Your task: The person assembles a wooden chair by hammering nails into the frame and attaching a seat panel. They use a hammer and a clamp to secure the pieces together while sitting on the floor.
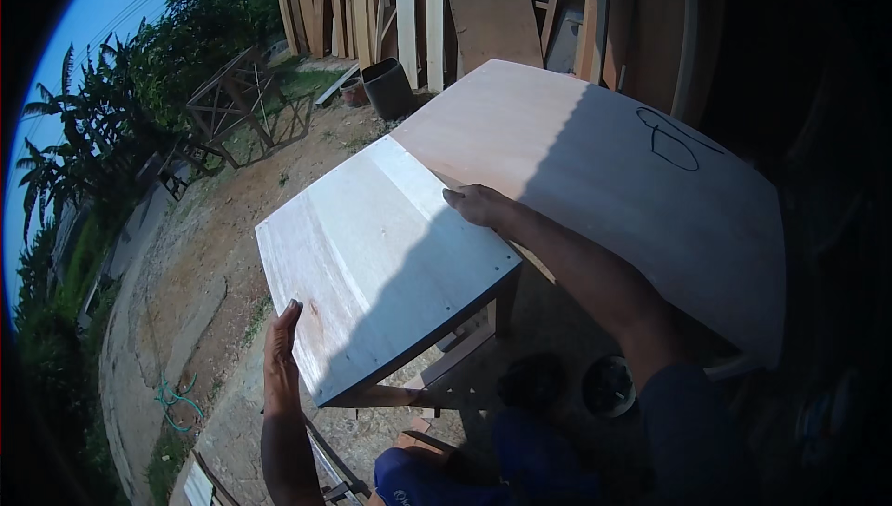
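A small wooden table (pixel 372 227) stands tilted in view before me, its pale plank top half in sun and half in shadow. Dark legs show beneath its near edge. My left hand (pixel 282 339) grips the left edge, thumb on top and the other fingers mostly hidden by the edge. On the opposite side my right hand (pixel 478 206) holds the right edge, its fingertips at the rim. Just beyond that hand lies a large plywood sheet (pixel 595 171) with a dark looping pencil or marker line; the table's edge meets or overlaps it.
Timber boards (pixel 353 4) lean upright at the back, with a brown panel (pixel 492 23) among them. A dark bucket (pixel 388 88) stands on the dirt ground. A round dark bowl (pixel 610 387) is by my legs. Green cord (pixel 177 402) lies at left; a wooden frame (pixel 232 102) stands farther off.
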`<state>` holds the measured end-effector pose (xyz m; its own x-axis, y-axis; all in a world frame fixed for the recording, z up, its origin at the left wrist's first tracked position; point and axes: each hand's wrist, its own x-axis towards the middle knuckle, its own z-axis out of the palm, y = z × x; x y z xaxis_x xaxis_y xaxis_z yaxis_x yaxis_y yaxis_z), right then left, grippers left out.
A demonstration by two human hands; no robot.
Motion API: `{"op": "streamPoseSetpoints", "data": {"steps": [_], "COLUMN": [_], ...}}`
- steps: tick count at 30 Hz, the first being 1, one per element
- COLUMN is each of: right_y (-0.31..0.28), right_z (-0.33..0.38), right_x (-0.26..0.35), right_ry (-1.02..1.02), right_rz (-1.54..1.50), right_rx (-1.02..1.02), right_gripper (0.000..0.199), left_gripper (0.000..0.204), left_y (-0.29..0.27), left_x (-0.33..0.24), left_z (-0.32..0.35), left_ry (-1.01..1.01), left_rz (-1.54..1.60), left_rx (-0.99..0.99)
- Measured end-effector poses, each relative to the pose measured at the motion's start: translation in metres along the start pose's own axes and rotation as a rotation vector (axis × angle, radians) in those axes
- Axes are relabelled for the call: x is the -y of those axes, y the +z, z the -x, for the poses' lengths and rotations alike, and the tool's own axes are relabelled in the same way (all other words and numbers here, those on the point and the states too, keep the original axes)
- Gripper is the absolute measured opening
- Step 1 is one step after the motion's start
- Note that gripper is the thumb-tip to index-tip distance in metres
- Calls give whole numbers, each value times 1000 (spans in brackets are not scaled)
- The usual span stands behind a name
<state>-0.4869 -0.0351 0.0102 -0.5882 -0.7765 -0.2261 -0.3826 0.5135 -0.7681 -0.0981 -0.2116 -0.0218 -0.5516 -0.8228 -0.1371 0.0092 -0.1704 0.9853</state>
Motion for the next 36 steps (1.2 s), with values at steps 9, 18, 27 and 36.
{"op": "streamPoseSetpoints", "data": {"steps": [9, 18, 27, 36], "right_y": [36, 16, 46, 67], "right_z": [7, 126, 208, 224], "right_x": [-7, -24, -70, -57], "right_ry": [12, -183, -511, -459], "right_rz": [-30, -350, -245, -1702], "right_rx": [-258, -371, -921, -877], "right_gripper": [53, 48, 34, 55], "left_gripper": [56, 25, 56, 34], "left_y": [-85, -42, 95, 191], "left_x": [45, -101, -215, -237], "left_z": [-62, 47, 227, 362], "left_ry": [75, 283, 767, 917], "left_rz": [54, -131, -362, -1131], "left_rx": [5, 55, 260, 674]}}
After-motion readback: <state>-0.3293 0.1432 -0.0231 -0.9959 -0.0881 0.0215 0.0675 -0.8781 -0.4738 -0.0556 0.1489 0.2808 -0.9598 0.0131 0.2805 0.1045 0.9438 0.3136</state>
